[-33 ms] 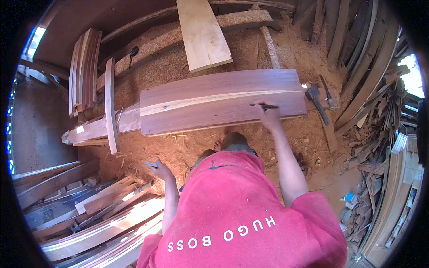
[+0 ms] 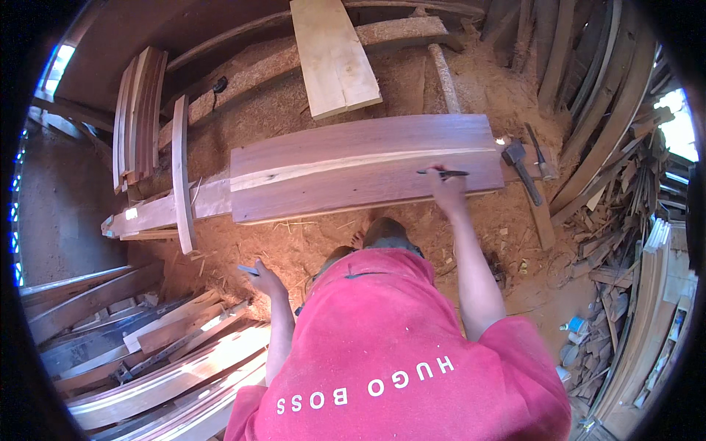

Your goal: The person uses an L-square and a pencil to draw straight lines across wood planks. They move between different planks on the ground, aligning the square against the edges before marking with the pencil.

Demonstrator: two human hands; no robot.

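Note:
A wide reddish-brown plank with a pale streak along its length lies across the support in front of me. Over its right part, my right hand is closed round a slim dark pen-like tool, held nearly level with the plank. Whether its tip touches the wood I cannot tell. Down at my left side, away from the plank, my left hand grips a small flat blue-grey object whose kind is unclear. A hammer with a dark head rests just past the plank's right end.
Beyond the plank lies a pale board. A narrow upright-looking board crosses the support on the left, near stacked boards. A slim dark tool lies beside the hammer. Timber fills the lower left; offcuts pile up right. Sawdust covers the ground.
My right hand has shifted slightly to the right along the plank with the pen-like tool. The left hand has stayed almost where it was.

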